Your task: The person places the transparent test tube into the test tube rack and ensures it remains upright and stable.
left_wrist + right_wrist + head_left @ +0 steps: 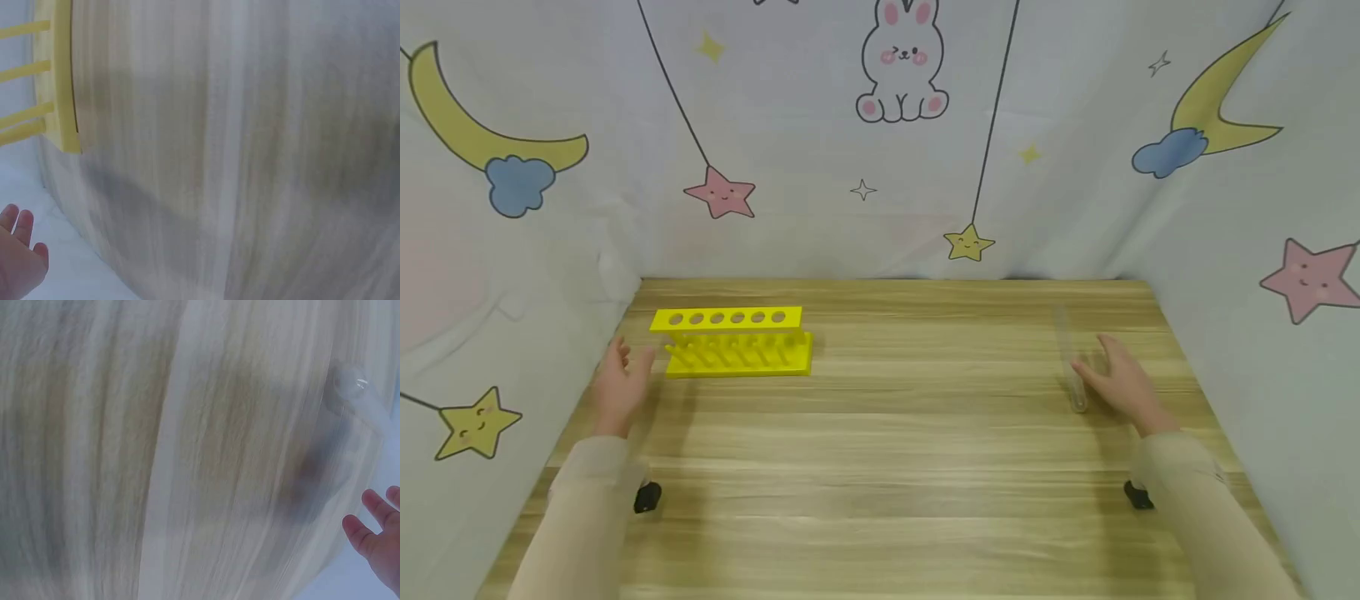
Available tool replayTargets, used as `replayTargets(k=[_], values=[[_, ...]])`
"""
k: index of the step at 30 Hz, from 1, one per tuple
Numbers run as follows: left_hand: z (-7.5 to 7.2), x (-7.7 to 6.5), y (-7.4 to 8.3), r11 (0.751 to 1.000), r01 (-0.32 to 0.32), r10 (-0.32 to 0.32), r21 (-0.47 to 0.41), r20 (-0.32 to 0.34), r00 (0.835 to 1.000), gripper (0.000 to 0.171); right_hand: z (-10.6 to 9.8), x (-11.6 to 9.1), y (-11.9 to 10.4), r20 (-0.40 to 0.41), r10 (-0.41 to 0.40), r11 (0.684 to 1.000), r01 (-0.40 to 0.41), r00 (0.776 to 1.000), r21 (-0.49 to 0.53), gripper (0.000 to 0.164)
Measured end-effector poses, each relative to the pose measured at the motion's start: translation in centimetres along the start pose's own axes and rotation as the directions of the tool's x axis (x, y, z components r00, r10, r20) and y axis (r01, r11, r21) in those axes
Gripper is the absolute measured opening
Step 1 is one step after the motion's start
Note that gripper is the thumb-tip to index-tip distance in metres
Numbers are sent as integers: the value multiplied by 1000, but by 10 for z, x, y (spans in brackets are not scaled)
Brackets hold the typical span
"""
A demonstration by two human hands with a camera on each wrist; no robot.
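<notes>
A clear test tube (1077,398) lies on the right side of the wooden table, its rounded end toward the person. My right hand (1123,382) hovers just right of it, fingers apart, thumb overlapping the tube in the head view. In the right wrist view, the tube's rounded end (351,381) shows beyond the spread fingers (357,535). A yellow test tube rack (730,319) with a row of holes and slanting pegs stands at the back left. Beside its left end is my left hand (622,385), fingers loosely bent, holding nothing.
The wooden table (880,467) has white cloth (820,133) with printed stars, moons and a rabbit along its back and both sides. Small black pieces (647,497) show at each wrist.
</notes>
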State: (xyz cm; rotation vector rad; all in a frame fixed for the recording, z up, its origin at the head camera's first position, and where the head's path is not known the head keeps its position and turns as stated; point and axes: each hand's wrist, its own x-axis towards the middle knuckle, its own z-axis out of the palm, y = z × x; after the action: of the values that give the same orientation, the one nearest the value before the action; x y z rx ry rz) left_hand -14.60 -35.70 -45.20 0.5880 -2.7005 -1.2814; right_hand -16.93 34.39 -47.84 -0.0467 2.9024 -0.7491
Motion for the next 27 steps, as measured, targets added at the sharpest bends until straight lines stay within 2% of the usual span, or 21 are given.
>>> replayTargets(k=[5, 16, 27], values=[[1, 7, 8, 997, 48, -46, -56, 42, 998, 67, 3, 5, -7, -1, 18, 1000, -18, 1000, 20, 82], [7, 18, 16, 987, 111, -105, -116, 58, 993, 67, 11, 15, -17, -37, 28, 999, -26, 999, 37, 75], [13, 23, 18, 989, 62, -50, -138, 89, 995, 68, 15, 19, -18, -54, 25, 999, -23, 998, 39, 69]])
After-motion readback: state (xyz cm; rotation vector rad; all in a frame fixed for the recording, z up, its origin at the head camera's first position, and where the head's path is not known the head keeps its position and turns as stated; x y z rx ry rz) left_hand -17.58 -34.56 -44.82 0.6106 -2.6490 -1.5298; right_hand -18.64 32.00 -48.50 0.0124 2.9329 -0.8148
